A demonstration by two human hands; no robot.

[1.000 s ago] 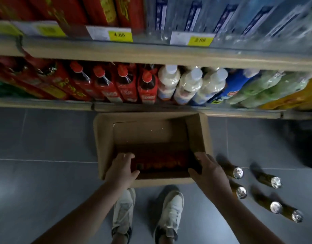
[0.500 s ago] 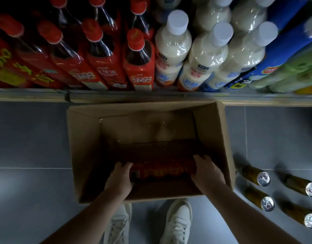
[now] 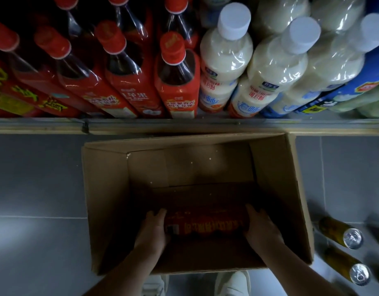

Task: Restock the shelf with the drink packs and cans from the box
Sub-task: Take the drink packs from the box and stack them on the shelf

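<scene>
An open cardboard box (image 3: 103, 199) stands on the grey tile floor in front of the bottom shelf (image 3: 184, 124). Deep inside it lies a red drink pack (image 3: 207, 225) with yellow lettering, on its side. My left hand (image 3: 152, 229) clasps the pack's left end and my right hand (image 3: 261, 227) clasps its right end, both reaching down into the box. The pack rests low near the box's front wall; its underside is hidden in shadow.
The shelf holds red-capped dark tea bottles (image 3: 175, 77) at left and white-capped milky bottles (image 3: 225, 58) at right. Gold cans (image 3: 342, 233) stand on the floor right of the box. My white shoes (image 3: 231, 283) show below the box.
The view has dropped closer to the box and shelf. Both hands have gone from the box's front rim down inside it and closed on the two ends of the red pack.
</scene>
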